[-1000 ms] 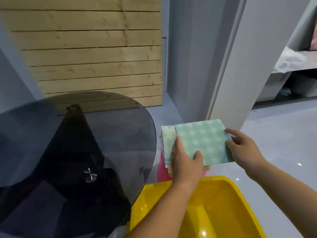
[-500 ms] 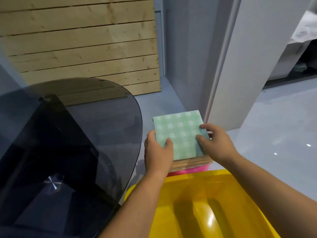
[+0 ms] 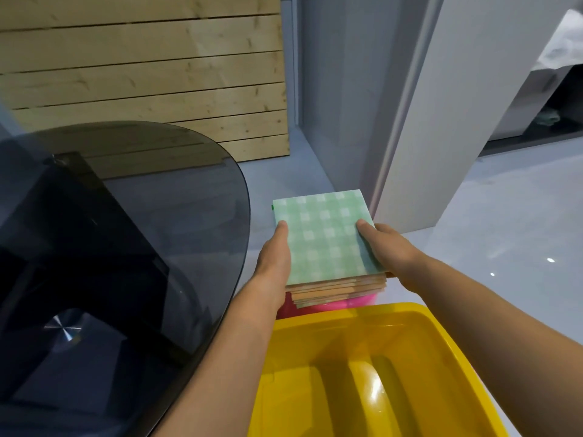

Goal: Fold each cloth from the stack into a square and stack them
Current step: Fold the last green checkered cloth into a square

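The light was cool, even and rather dim, with only soft shadows. Small white highlights dotted the glossy pale grey floor (image 3: 504, 216) at the right, and a bright streak of glare ran inside the shiny yellow plastic tub (image 3: 410, 316). The dark smoked-glass round bench (image 3: 132, 234) showed murky reflections. The green checked folded cloth (image 3: 321, 238), left hand (image 3: 274, 260) and right hand (image 3: 388, 250) were sharp. The pale wooden plank wall (image 3: 142, 74) bowed from lens distortion.
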Demonstrator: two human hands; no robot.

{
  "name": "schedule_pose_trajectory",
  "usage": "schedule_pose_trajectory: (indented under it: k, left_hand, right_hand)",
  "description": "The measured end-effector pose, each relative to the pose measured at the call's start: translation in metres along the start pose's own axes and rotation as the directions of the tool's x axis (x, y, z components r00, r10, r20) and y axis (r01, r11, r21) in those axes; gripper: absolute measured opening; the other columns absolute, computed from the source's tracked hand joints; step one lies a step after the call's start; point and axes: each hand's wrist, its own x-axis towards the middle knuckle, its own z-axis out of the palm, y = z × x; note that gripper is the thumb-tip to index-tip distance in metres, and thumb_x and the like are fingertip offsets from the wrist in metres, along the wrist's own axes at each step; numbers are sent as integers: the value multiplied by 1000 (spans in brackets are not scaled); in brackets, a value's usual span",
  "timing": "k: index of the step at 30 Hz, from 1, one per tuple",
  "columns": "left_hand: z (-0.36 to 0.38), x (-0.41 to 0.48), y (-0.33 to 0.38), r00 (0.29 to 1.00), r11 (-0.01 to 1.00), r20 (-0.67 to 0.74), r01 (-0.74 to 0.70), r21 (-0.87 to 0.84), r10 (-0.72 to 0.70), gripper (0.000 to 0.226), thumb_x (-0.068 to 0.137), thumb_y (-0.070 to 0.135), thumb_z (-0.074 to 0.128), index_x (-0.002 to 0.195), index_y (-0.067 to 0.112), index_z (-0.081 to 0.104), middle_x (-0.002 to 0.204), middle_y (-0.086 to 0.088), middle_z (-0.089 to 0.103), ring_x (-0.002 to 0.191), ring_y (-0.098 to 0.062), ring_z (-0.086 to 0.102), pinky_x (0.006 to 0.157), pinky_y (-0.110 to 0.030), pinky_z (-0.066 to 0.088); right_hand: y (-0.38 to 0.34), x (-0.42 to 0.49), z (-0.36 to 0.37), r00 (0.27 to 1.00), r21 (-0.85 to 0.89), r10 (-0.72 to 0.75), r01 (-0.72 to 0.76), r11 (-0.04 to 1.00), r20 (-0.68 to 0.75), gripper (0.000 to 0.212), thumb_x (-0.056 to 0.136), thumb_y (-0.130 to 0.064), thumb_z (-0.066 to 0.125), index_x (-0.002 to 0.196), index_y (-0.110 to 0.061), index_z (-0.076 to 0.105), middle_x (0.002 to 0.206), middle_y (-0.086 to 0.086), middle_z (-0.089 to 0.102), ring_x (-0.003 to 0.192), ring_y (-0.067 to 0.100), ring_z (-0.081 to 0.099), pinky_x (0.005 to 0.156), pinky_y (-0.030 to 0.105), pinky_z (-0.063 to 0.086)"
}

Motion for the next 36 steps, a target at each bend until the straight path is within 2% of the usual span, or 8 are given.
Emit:
schedule_pose_trajectory:
  k: [2,8,13,17,22,27,30,36]
  left_hand:
    - [-1,11,-5,999,999,26,33,-22,-32,102,55,90,48,143,38,49,148,-1,53,134,-33,50,112,-56,37]
    - [4,17,-12,999,998,0,52,-22,-52,99,59,82,45,146,34,47,149,-3,51,137,-33,47,114,-55,34]
    - [13,-1,-8,997,997,-39,61,41,-60,69,93,64,37,146,22,45,147,-2,50,133,-33,49,113,-49,38]
    - [17,4,-12,998,993,-62,4,114,3,50,104,53,28,135,21,51,105,3,56,99,-23,53,89,-38,43]
    - [23,2,-15,990,981,-126,-33,189,57,56,102,56,28,146,23,38,137,-8,46,101,-21,40,85,-39,35]
    - [29,-9,-11,987,986,-123,-87,142,105,48,105,50,30,145,23,36,89,10,40,75,-10,40,77,-34,34]
    - [31,-21,-8,987,988,-115,-93,125,108,44,106,48,30,142,23,38,84,15,37,71,-3,37,58,-26,30]
    - [31,-55,3,983,987,-108,-142,70,149,19,106,46,33,116,31,38,86,17,41,74,-2,39,57,-25,30]
  right_hand:
    - [0,2,1,998,11,52,-52,999,31,55,95,-66,32,121,-22,52,107,6,66,92,27,67,78,42,57]
    - [2,9,-1,994,62,93,-97,993,59,57,94,-69,31,111,-22,59,105,8,70,93,31,69,89,48,55]
    - [9,12,-6,993,114,100,-106,988,58,52,98,-60,36,114,-17,60,106,9,71,93,29,70,75,38,56]
    - [13,12,-9,991,119,106,-115,986,82,50,98,-59,35,113,-19,60,103,8,72,92,29,72,77,40,58]
    - [18,10,-10,984,190,133,-154,970,121,51,97,-63,34,114,-22,59,102,8,72,92,31,72,73,41,57]
    - [19,3,-14,993,230,90,-106,967,81,47,99,-60,32,114,-23,58,106,6,71,96,29,69,73,38,53]
    - [16,-3,-18,993,244,63,-86,966,99,49,100,-59,31,116,-23,60,107,6,72,98,29,69,78,40,54]
    - [8,-25,-27,998,256,-7,-9,967,58,46,100,-56,34,122,-20,53,112,7,70,99,28,69,86,41,55]
